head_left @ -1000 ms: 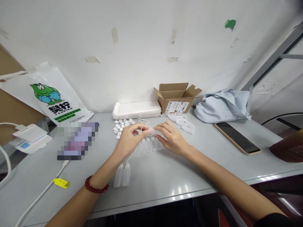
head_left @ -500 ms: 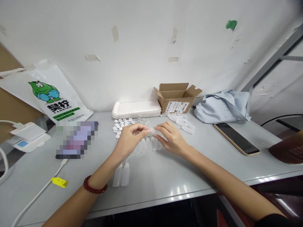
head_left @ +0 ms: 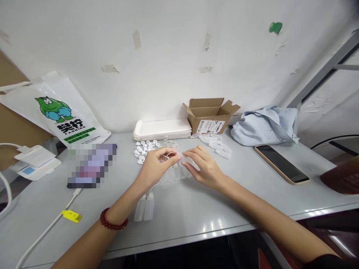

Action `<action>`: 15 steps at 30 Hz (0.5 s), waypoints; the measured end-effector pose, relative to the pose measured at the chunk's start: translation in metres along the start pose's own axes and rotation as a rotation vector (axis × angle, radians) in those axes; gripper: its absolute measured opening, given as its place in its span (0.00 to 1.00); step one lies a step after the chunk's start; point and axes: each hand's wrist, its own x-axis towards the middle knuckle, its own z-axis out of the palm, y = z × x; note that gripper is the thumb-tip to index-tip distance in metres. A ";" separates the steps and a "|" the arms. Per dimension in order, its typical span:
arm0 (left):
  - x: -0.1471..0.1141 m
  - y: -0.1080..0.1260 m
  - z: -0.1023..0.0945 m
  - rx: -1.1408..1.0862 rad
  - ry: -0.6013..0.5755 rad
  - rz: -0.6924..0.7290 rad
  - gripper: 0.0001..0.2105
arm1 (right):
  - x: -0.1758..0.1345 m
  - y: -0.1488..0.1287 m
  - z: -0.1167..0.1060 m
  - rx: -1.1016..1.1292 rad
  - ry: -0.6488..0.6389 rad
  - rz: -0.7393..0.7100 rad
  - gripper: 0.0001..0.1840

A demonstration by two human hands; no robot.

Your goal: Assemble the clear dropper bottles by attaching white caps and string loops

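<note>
Over the middle of the table, my left hand (head_left: pixel 157 163) pinches a thin white cord (head_left: pixel 169 153) at the neck of a small translucent plastic bottle (head_left: pixel 188 160). The fingers of my right hand (head_left: pixel 206 166) are closed around the bottle's body, partly covering it. Below both hands a row of similar bottles (head_left: pixel 175 174) lies side by side, partly hidden. Nearer me on the left are two more bottles (head_left: pixel 144 208) with cord at their tops. White caps (head_left: pixel 144 148) are heaped beyond my left hand, and loose cords (head_left: pixel 169 142) lie beside them.
Several loose bottles (head_left: pixel 215 144) lie before an open cardboard box (head_left: pixel 209 119). Left of it is a stack of white trays (head_left: pixel 162 129). A light blue cloth bag (head_left: pixel 263 125) and a phone (head_left: pixel 282 164) are at right; a blurred device (head_left: pixel 92 166) and white bag (head_left: pixel 70 108) at left.
The bottle between my hands now shows more of its body, with my right fingers slightly farther apart around it. Both hands stay in nearly the same place; the view has shifted slightly.
</note>
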 end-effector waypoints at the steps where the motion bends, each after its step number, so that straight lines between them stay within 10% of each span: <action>1: 0.000 0.001 0.000 -0.004 0.000 -0.012 0.10 | 0.000 -0.001 0.000 0.002 0.011 -0.003 0.13; 9: 0.002 0.000 -0.002 0.033 -0.093 0.042 0.10 | 0.001 -0.003 -0.001 0.090 -0.036 0.093 0.12; 15: 0.001 0.005 -0.006 0.053 -0.129 0.021 0.13 | 0.009 -0.010 -0.009 0.524 -0.085 0.586 0.11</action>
